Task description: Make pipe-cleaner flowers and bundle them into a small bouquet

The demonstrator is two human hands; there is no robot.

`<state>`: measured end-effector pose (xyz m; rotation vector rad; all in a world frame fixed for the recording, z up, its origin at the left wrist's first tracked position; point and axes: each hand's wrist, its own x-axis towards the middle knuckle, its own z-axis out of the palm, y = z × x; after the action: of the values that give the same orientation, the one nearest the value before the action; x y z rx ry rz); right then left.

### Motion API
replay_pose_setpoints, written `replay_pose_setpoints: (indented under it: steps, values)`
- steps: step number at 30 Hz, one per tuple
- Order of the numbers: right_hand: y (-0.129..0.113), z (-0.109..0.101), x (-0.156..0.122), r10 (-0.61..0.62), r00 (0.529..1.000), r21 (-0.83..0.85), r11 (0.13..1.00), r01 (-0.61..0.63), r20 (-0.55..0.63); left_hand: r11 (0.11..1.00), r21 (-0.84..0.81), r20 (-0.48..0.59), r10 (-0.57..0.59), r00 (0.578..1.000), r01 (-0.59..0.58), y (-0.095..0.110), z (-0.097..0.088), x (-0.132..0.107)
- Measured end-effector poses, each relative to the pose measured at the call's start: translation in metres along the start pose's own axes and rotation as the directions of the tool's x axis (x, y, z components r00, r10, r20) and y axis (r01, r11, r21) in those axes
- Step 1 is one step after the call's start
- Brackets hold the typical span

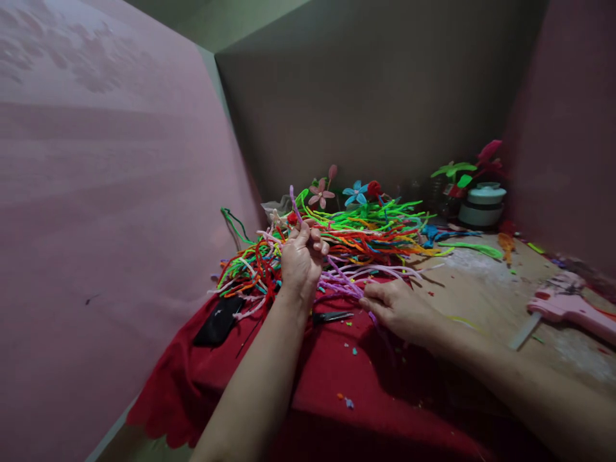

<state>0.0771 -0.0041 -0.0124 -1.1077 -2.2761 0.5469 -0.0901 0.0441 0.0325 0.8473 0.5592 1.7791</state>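
My left hand (303, 260) is closed around a purple pipe cleaner (293, 202), whose end sticks up above the fingers. Lower and to the right, my right hand (399, 308) pinches a purple pipe cleaner (374, 319) between thumb and fingers. Purple strands run between the hands; whether both hold the same one I cannot tell. Behind them lies a large heap of pipe cleaners (375, 237) in green, red, orange, pink and other colours. A small dark-handled tool (334, 316), perhaps scissors, rests on the red cloth (332, 372) below the hands.
A black phone (219, 321) lies left of my left forearm. On the right are a pink glue gun (572, 301) and a lidded pot (482, 205). Pipe-cleaner flowers, one pink (321, 193) and one blue (355, 192), stand behind the heap. Small scraps dot the cloth.
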Motion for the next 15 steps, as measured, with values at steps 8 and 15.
replay_pose_setpoints:
  steps: [8, 15]
  values:
    - [0.009, 0.004, -0.001, -0.028, 0.999, -0.385, 0.922, 0.034, 0.021, 0.995, -0.040, -0.038, 0.086, 0.996, -0.088, 0.025, -0.015, 0.012]
    - [0.010, 0.001, -0.002, -0.086, 0.996, -0.457, 0.885, 0.093, 0.038, 0.990, 0.007, -0.081, 0.139, 0.987, -0.139, 0.028, -0.022, 0.016]
